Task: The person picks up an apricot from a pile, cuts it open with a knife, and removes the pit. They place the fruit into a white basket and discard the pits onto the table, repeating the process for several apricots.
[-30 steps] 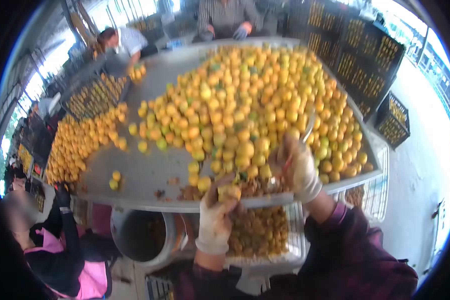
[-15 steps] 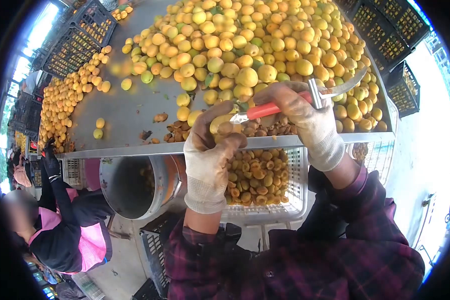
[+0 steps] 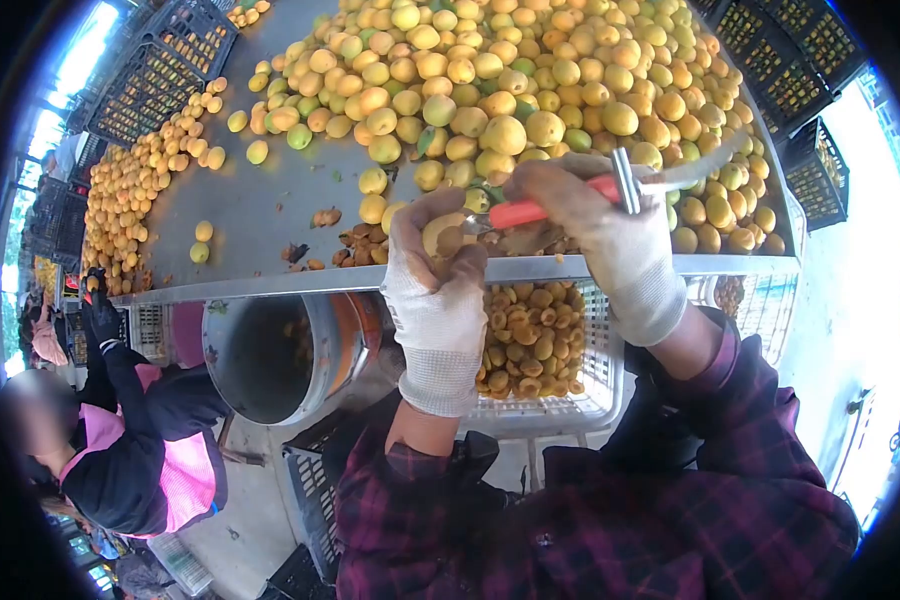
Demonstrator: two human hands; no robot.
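My left hand (image 3: 432, 310), in a stained white work glove, is closed around a yellow apricot (image 3: 440, 237) above the table's front edge. In my right hand (image 3: 625, 240), also gloved, is a red-handled knife (image 3: 518, 213). Its short metal tip meets the apricot's right side; how deep it goes is hidden. From the other end, a curved metal blade (image 3: 695, 172) sticks out to the right. Behind my hands, a large heap of apricots (image 3: 530, 90) covers much of the table. Brown pits (image 3: 365, 243) lie near the front edge.
Below the metal table's edge (image 3: 270, 290) stands a white crate (image 3: 606, 385) holding apricot halves (image 3: 530, 340). A large bucket (image 3: 315, 350) is left of it. Black crates (image 3: 820, 170) stand at both sides. A co-worker (image 3: 160, 440) sits at the left.
The knife's tip has moved closer against the apricot, and my left hand has turned slightly. The view has shifted a little. Both hands keep their hold.
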